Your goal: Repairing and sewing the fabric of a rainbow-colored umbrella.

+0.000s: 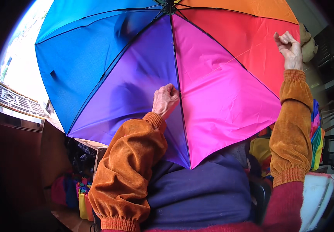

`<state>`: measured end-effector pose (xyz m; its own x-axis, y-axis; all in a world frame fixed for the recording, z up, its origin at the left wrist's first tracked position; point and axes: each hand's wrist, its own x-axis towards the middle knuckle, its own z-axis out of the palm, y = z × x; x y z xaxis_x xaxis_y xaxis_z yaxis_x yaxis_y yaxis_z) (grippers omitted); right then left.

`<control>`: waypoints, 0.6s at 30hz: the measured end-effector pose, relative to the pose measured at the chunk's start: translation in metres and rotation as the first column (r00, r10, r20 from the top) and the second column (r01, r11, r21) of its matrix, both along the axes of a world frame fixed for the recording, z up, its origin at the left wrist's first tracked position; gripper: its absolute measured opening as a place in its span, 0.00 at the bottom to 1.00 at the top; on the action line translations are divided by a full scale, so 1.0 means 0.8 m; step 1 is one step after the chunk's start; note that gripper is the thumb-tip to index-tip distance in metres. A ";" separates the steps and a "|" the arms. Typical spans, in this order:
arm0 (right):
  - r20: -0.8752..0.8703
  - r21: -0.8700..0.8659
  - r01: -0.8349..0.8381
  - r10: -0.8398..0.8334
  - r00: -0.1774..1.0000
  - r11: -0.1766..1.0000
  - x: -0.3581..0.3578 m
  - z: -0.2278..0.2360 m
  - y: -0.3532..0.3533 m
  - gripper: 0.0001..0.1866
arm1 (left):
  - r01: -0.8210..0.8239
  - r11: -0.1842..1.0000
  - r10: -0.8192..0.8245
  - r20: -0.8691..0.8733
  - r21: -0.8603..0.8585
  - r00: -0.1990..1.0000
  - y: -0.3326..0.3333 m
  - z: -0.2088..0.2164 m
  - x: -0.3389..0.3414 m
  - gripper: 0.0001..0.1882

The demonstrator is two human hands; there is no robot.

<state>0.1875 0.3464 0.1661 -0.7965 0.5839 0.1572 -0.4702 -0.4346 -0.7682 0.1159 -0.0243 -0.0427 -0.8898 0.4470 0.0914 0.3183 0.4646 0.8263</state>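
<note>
- Orange-brown sleeves (pixel 130 170) cover both forearms; left hand (pixel 165 101), curled nearly closed, sits beside a black rib (pixel 185 131); its hold cannot be told.
- Right hand (pixel 289 47): raised near the outer edge of the red panel (pixel 228 36), fingers curled; contents cannot be told.
- Multicoloured umbrella (pixel 143 69): spread before the person, underside facing.
- Dark blue cloth (pixel 201 193): below the umbrella's lower tip.

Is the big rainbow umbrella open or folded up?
The umbrella is open: its colourful cloth is spread wide, with thin black ribs fanned out.
</note>
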 end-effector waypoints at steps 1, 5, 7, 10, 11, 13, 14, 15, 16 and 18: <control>0.046 0.020 0.058 -0.059 0.997 0.998 0.001 -0.003 0.000 0.14 | 0.000 1.000 0.000 0.024 0.013 1.000 -0.004 0.006 0.002 0.08; 0.070 0.015 0.056 -0.057 0.996 0.998 0.006 -0.006 -0.017 0.14 | -0.052 0.999 0.051 -0.070 -0.014 0.996 -0.006 -0.004 0.007 0.08; 0.055 0.038 -0.051 0.049 0.997 0.998 0.014 0.001 -0.018 0.14 | -0.089 0.990 0.072 -0.146 -0.114 0.987 -0.002 -0.002 0.015 0.07; 0.135 0.151 -0.151 0.131 0.982 0.977 0.016 0.016 -0.037 0.14 | -0.182 0.965 0.139 -0.218 -0.188 0.966 0.009 -0.013 0.028 0.05; 0.215 0.245 -0.124 0.070 0.974 0.962 0.017 0.023 -0.045 0.14 | -0.216 0.960 0.165 -0.264 -0.177 0.950 0.012 -0.016 0.029 0.05; 0.254 0.275 -0.161 0.090 0.963 0.948 0.019 0.030 -0.066 0.14 | -0.223 0.954 0.178 -0.219 -0.201 0.959 0.012 -0.011 0.031 0.05; 0.285 0.297 -0.169 0.082 0.955 0.940 0.021 0.036 -0.075 0.14 | -0.201 0.952 0.160 -0.181 -0.232 0.970 0.013 -0.005 0.032 0.05; 0.316 0.315 -0.184 0.080 0.946 0.931 0.015 0.041 -0.083 0.13 | -0.182 0.947 0.149 -0.141 -0.264 0.979 0.009 -0.003 0.032 0.06; 0.321 0.338 -0.189 0.076 0.944 0.922 0.021 0.061 -0.061 0.13 | -0.185 0.953 0.157 -0.133 -0.241 0.979 0.010 -0.001 0.033 0.06; 0.085 0.158 -0.346 0.337 0.938 0.925 0.041 0.115 0.019 0.13 | -0.145 0.962 0.116 -0.133 -0.233 0.984 0.016 0.002 0.031 0.06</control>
<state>0.2206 0.3619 0.2580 -0.9531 0.2436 0.1797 -0.2712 -0.4236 -0.8643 0.1409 -0.0116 -0.0409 -0.9314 0.3494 0.1025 0.3295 0.6888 0.6457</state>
